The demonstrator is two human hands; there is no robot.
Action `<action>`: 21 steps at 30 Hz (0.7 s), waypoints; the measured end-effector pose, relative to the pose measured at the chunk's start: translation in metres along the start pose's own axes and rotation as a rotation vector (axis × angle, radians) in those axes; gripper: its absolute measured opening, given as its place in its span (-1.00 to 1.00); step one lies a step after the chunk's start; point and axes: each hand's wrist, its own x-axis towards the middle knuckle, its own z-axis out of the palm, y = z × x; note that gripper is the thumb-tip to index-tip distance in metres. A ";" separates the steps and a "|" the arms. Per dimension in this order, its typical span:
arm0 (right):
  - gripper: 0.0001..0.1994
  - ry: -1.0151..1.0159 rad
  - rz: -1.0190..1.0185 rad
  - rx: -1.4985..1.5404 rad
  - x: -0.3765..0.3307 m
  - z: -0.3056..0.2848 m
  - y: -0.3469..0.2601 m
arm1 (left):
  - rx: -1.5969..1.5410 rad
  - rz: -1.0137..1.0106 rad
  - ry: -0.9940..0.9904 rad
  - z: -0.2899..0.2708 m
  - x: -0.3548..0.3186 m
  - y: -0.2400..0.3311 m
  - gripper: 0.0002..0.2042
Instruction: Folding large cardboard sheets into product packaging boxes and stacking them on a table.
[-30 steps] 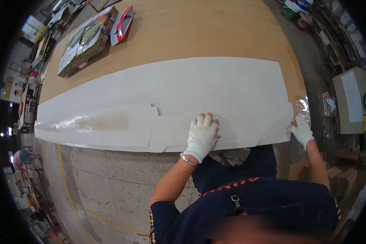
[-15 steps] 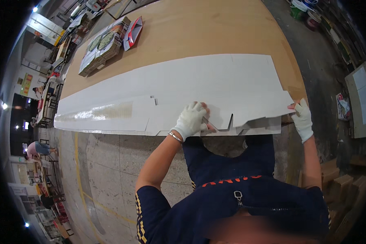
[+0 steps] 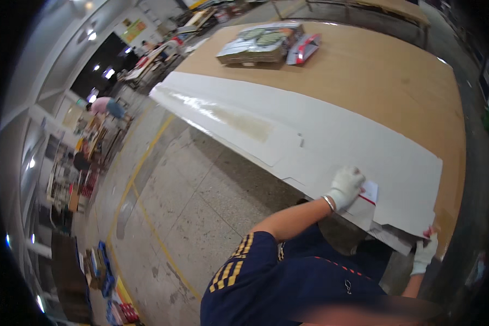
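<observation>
Head view, single moment: long white cardboard sheet (image 3: 331,136) lies flat across the brown worktop (image 3: 386,70), its near long edge overhanging the worktop edge above the speckled concrete floor (image 3: 190,217). Left hand (image 3: 346,186), in a white glove, presses down on the near part of the sheet, fingers (image 3: 355,175) curled close together, knuckles up; a small white flap with a red line (image 3: 368,193) shows just beside that hand, touching the glove. Right hand (image 3: 425,251), also white-gloved, sits at the sheet's near right corner, where a layered corner flap (image 3: 396,234) hangs below the main panel; its fingers close on that corner edge, but whether they pinch one layer or several cannot be told. A glossy tape strip (image 3: 239,120) runs along the sheet's left half. At the far end of the worktop, well apart from both hands, lies a flattened printed carton (image 3: 258,46) with a red-and-white packet (image 3: 305,48) just beside it
</observation>
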 end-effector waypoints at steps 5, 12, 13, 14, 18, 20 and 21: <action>-0.41 0.063 0.005 0.087 0.017 0.013 -0.002 | -0.294 0.523 -0.158 0.022 -0.014 0.010 -0.85; -0.39 0.069 0.344 0.041 0.054 0.026 -0.020 | -0.181 -0.035 -0.191 0.058 0.004 0.058 -0.83; -0.39 0.056 0.316 0.029 0.059 0.029 -0.012 | -0.185 0.020 -0.137 0.066 0.005 0.058 -0.80; -0.39 0.042 0.291 0.018 0.064 0.032 -0.013 | -0.187 0.075 -0.085 0.066 0.005 0.059 -0.78; -0.40 0.013 0.352 0.019 0.080 0.023 -0.024 | 0.005 0.172 -0.129 0.055 -0.005 0.082 -0.36; -0.43 0.028 0.272 0.155 0.089 0.013 -0.039 | 0.051 0.164 -0.307 0.049 0.000 0.080 -0.21; -0.43 0.054 0.312 0.230 0.095 0.006 -0.061 | 0.150 0.146 -0.256 0.075 0.002 0.067 -0.22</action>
